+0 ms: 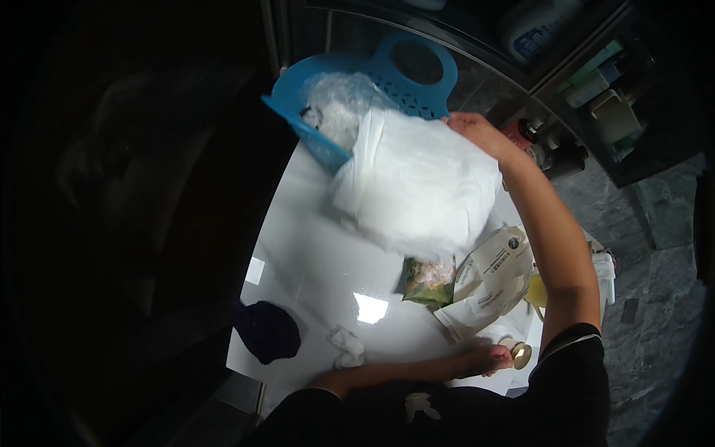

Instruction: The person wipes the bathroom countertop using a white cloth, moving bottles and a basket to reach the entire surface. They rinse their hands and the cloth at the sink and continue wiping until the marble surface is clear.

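My right hand (472,129) reaches away from me and grips the far right edge of a folded white cloth (419,184), blurred at its near edge. The cloth is held over the white tabletop (301,223) and overlaps the near rim of a blue plastic basket (321,151). Inside the basket lies a clear plastic bag (346,92) with white contents. Close to my body, my left hand (486,360) has its fingers curled right beside a small jar with a gold lid (522,356). Whether it grips the jar cannot be made out.
A green printed packet (429,281) and a crumpled white printed package (491,274) lie on the right. A dark purple cloth (271,332) and a crumpled white tissue (347,346) are at the near left. Bottles (522,133) stand beyond my right forearm, by a dark cabinet (592,95).
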